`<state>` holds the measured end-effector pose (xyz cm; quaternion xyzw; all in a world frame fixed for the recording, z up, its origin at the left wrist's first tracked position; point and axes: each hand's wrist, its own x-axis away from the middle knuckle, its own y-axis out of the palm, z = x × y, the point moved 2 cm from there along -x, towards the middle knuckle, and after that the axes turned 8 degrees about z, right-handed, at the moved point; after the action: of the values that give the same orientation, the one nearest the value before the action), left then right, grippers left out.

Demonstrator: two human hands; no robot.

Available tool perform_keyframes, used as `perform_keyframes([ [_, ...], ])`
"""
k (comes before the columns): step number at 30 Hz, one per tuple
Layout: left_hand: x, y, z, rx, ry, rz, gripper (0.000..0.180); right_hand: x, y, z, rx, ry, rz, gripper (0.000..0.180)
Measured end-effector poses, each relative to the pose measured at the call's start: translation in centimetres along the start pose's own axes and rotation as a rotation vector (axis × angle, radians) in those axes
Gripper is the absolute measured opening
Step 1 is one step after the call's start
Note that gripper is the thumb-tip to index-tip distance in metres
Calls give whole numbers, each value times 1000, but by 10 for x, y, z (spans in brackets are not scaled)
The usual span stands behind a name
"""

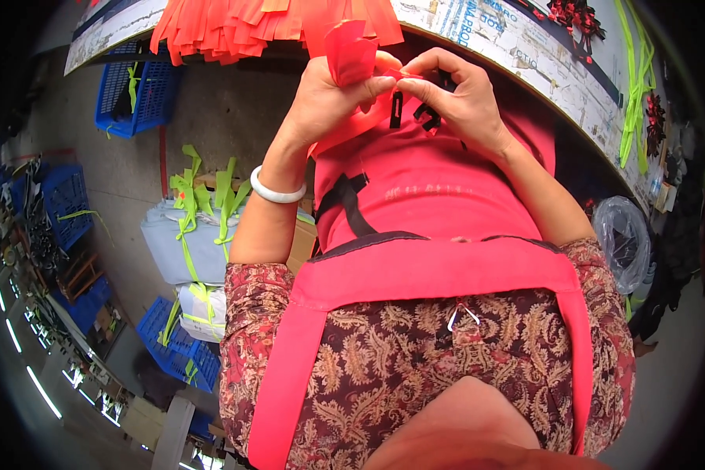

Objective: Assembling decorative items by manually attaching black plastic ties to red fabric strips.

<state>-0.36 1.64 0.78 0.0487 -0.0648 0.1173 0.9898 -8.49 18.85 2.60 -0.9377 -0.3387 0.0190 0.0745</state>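
Both my hands are raised in front of my red apron, close together at the table's near edge. My left hand [333,98] is closed round a folded red-orange fabric strip [352,56], whose tail hangs below it across the apron. Its thumb and fingertips meet those of my right hand [466,102], which pinches the strip's end. Just under the fingertips hangs a small black slotted piece [396,110], perhaps a buckle. Another black piece [428,119], partly hidden by my right fingers, dangles beside it; its exact shape is unclear.
A pile of red-orange strips [227,30] overhangs the edge of the worktable [517,59]. Yellow-green straps [636,86] lie to the right. Left on the floor stand a blue crate [137,94], a tied grey bundle [172,243] and another blue crate [172,345]. A clear plastic bag [620,239] is at right.
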Motion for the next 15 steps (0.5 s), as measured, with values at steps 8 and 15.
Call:
perform_keyframes([
  [8,1,9,-4,32,282,122,4,0,6,5,77,-14,-92,17],
  [15,2,6,0,123,102,149,4,-4,7,3,26,8,-74,21],
])
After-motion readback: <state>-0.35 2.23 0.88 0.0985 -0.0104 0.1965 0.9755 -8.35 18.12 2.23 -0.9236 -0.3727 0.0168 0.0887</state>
